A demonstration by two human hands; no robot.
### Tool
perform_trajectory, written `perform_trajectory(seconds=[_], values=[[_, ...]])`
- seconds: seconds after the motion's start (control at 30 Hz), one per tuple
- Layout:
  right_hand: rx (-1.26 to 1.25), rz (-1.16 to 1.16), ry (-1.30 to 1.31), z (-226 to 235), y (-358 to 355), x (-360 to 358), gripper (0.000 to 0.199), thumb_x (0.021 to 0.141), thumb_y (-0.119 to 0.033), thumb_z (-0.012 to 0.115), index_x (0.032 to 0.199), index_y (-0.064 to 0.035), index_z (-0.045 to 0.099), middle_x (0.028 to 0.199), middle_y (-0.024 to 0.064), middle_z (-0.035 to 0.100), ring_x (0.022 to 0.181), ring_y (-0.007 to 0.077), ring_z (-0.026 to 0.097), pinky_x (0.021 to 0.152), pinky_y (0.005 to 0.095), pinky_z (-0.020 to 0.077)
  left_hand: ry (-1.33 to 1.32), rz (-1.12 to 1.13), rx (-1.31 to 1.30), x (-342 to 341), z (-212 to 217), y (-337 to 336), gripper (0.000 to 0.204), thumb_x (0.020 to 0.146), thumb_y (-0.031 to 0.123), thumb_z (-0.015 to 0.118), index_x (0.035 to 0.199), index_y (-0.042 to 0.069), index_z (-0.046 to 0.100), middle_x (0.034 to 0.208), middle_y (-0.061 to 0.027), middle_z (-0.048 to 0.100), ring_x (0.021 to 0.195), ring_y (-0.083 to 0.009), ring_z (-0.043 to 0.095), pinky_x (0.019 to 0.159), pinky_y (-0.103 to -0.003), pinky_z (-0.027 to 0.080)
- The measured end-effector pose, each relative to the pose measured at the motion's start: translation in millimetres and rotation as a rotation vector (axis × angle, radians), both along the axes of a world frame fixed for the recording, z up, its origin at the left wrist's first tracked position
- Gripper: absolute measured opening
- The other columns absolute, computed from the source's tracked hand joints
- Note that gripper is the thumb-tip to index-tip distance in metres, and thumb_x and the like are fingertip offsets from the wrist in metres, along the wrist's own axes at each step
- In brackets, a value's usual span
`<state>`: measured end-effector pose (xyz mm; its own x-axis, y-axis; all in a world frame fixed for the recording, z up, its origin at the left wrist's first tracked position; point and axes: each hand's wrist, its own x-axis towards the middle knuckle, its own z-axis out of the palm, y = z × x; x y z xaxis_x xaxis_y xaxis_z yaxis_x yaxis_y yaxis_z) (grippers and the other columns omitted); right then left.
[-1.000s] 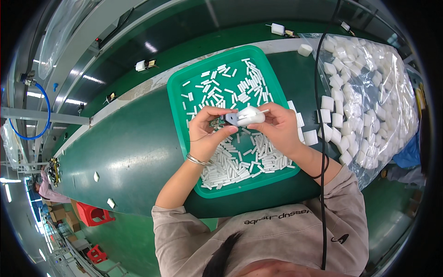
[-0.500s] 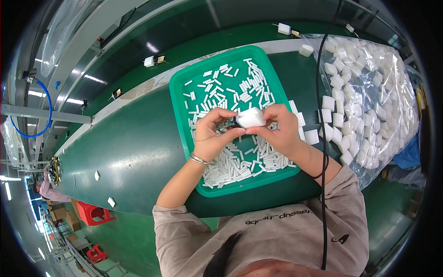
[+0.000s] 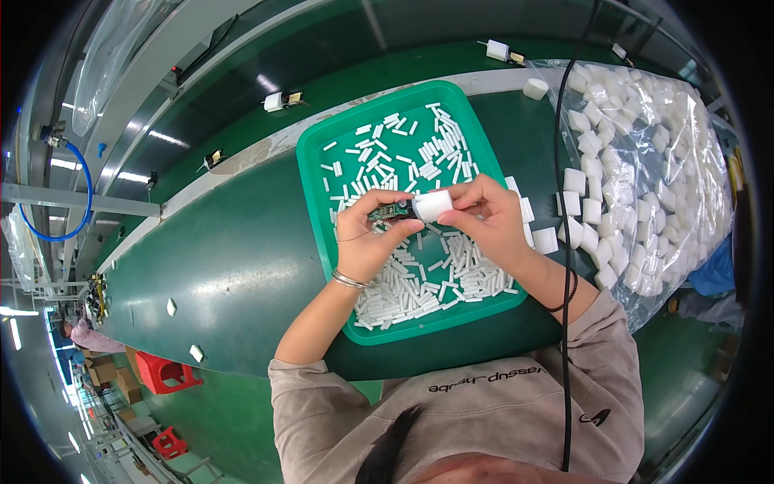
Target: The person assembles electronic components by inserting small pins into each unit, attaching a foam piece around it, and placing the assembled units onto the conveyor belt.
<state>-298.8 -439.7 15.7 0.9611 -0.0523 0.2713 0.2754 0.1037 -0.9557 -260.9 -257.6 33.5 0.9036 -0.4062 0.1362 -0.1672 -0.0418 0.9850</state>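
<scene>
Over the green tray, both of my hands meet around one small assembly. My left hand [image 3: 369, 234] pinches a small green circuit board [image 3: 390, 212] with a dark part at its right end. A white foam cylinder [image 3: 434, 206] sits against that dark part, and my right hand [image 3: 493, 222] grips it between thumb and fingers. Beneath the hands, the green tray [image 3: 313, 173] holds many short white sticks [image 3: 403, 300], scattered at the far side and heaped at the near side. How the foam joins the dark part is hidden.
A clear plastic bag [image 3: 685, 161] full of white foam cylinders lies at the right, with loose ones beside it. A black cable [image 3: 567, 339] hangs down right of the tray. Along the far belt [image 3: 347, 73] stand similar assemblies [image 3: 276, 102]. Red stools [image 3: 161, 375] stand at lower left.
The foam cylinder has turned between my fingers and its round end now shows. More of the circuit board is visible. On the far belt, the left assemblies have shifted right.
</scene>
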Motion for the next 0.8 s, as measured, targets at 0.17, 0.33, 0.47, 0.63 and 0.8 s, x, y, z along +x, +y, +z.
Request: perform_trajectory(seconds=[0.17, 0.33, 0.47, 0.63, 0.8], values=[[0.147, 0.019, 0.097, 9.2, 0.4, 0.9, 0.019, 0.072, -0.003, 0.065, 0.078, -0.0012, 0.047, 0.084, 0.0082, 0.058, 0.070, 0.0111, 0.057, 0.059, 0.0210, 0.0487, 0.063, 0.013, -0.019, 3.1, 12.5, -6.4, 0.037, 0.062, 0.000, 0.072, 0.096, 0.002, 0.058, 0.091, -0.0040, 0.059, 0.080, -0.0124, 0.058, 0.069, -0.023, 0.048], [0.332, -0.031, 0.211, 12.3, -7.5, 7.7, 0.019, 0.074, -0.001, 0.062, 0.080, -0.0025, 0.044, 0.078, 0.0043, 0.050, 0.070, 0.0089, 0.052, 0.058, 0.0218, 0.0507, -0.031, -0.084, 0.268, 14.1, 15.2, 4.9, 0.033, 0.068, -0.001, 0.065, 0.100, 0.000, 0.056, 0.101, -0.0068, 0.058, 0.086, -0.0144, 0.058, 0.070, -0.023, 0.047], [0.310, -0.004, 0.220, 9.7, -8.5, 9.7, 0.020, 0.075, -0.003, 0.062, 0.084, -0.0023, 0.045, 0.084, 0.0060, 0.053, 0.072, 0.0097, 0.053, 0.058, 0.0218, 0.0495, -0.416, 0.041, 0.503, 19.1, 7.4, 7.5, 0.018, 0.071, 0.007, 0.064, 0.088, 0.005, 0.061, 0.068, -0.0080, 0.060, 0.062, -0.0179, 0.060, 0.054, -0.026, 0.045], [-0.690, -0.332, -0.116, 34.0, -53.6, 38.8, 0.033, 0.072, -0.015, 0.064, 0.100, -0.0039, 0.050, 0.099, 0.0104, 0.055, 0.089, 0.0203, 0.052, 0.071, 0.0348, 0.0451, -0.429, 0.072, 0.579, 18.2, -3.9, 10.9, 0.011, 0.073, 0.009, 0.061, 0.083, 0.006, 0.062, 0.066, -0.0098, 0.059, 0.056, -0.0205, 0.057, 0.049, -0.028, 0.042], [-1.490, -0.784, -0.120, 28.1, -125.6, 64.2, 0.031, 0.071, -0.022, 0.064, 0.096, -0.0058, 0.057, 0.107, 0.0124, 0.052, 0.102, 0.0302, 0.046, 0.083, 0.0450, 0.0385, -0.404, 0.091, 0.512, 20.0, -3.2, 8.4, 0.010, 0.072, 0.009, 0.061, 0.081, 0.004, 0.063, 0.066, -0.0107, 0.060, 0.054, -0.0203, 0.057, 0.049, -0.027, 0.043]])
